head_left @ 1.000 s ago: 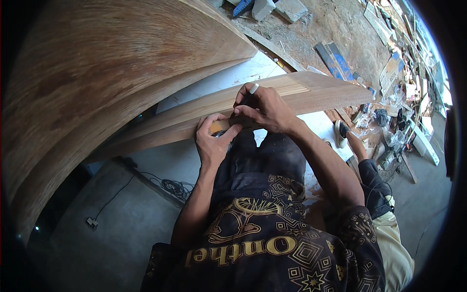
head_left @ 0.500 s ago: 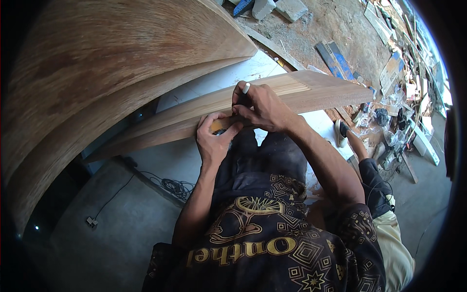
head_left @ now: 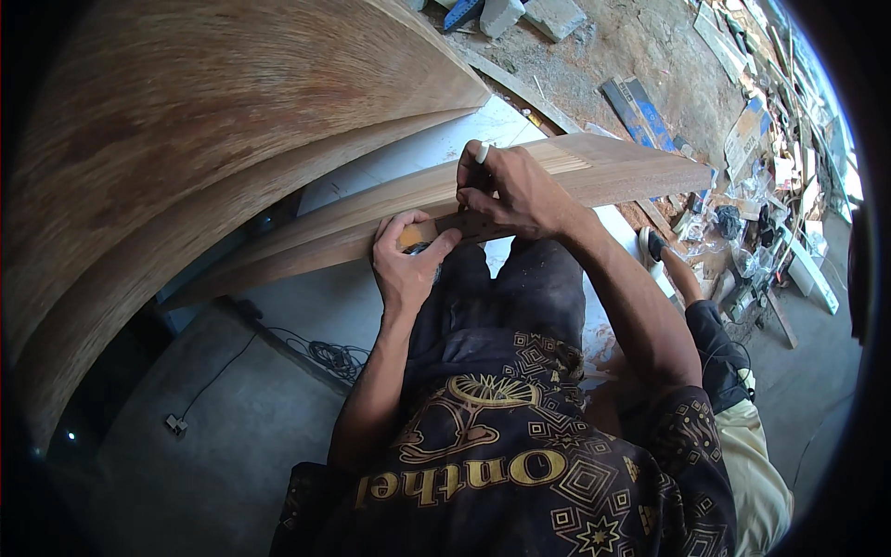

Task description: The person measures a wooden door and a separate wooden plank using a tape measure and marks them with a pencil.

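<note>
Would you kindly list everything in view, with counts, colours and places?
Wooden board: one, brown, across the centre
Small tool: one, yellow and black, at the board's near edge
Pen-like tool: one, white end, above the board
Large wooden panel: one, brown, upper left
Cable coil: one, black, floor at left
Blocks: two, grey, top
Scraps: many, mixed colours, right
Other person: one, pale-yellow top, lower right
Shirt: one, dark with gold, lower centre
Left hand: one, bare, holding the small tool
Right hand: one, bare, holding the pen-like tool

Right fingers point(head_left: 483, 200) around white-ended pen point(head_left: 483, 153)
</note>
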Available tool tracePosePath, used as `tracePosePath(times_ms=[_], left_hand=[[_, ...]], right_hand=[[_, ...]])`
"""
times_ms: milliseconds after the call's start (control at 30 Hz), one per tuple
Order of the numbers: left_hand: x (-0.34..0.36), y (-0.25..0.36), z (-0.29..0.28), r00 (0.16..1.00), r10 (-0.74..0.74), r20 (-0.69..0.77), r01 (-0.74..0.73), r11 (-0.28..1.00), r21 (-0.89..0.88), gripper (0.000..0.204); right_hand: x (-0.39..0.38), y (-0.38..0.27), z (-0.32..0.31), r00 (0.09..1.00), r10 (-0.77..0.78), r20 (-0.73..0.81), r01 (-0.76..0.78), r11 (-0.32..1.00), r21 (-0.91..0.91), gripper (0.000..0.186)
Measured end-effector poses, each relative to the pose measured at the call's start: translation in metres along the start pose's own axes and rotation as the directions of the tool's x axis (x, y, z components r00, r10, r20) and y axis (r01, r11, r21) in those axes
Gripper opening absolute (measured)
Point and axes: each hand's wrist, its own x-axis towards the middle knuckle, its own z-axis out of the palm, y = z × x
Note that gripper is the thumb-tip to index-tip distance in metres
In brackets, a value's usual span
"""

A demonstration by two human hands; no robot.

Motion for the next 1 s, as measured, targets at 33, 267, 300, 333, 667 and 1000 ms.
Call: tracePosePath(times_ms=[33, 267, 300, 333, 667, 1000], left_hand=[[0.0, -0.002, 0.0, 1.0, 0.008, -0.001, -0.008, 1.0, 0.001, 0.042], [0.0, 0.0, 0.001, 0.999, 0.032, -0.01, -0.032, 0.999, 0.007, 0.041], [0.001, 0.0, 0.001, 0.999, 0.039, -0.013, -0.039, 0.999, 0.01, 0.041], [0.001, 0.0, 0.001, 1.0, 0.022, -0.012, -0.022, 1.0, 0.003, 0.042], [0.0, 0.003, 0.001, 0.996, -0.093, -0.013, 0.092, 0.995, -0.043, 0.044], [0.0, 0.005, 0.0, 1.0, -0.019, -0.012, 0.019, 0.999, -0.03, 0.039]], right_hand=[[-0.001, -0.001, -0.005, 1.0, 0.015, 0.009, -0.015, 1.0, -0.009, 0.018], [-0.002, -0.005, -0.01, 0.999, 0.044, 0.017, -0.044, 0.999, 0.01, 0.019], [0.0, -0.005, -0.007, 0.999, 0.033, 0.017, -0.033, 0.999, 0.007, 0.019], [0.001, -0.005, -0.005, 1.0, 0.022, 0.017, -0.022, 1.0, 0.004, 0.019], [-0.011, -0.005, -0.036, 0.997, 0.071, 0.031, -0.071, 0.997, -0.02, 0.016], [-0.013, -0.001, -0.043, 0.998, 0.055, -0.006, -0.056, 0.998, -0.037, 0.02]])
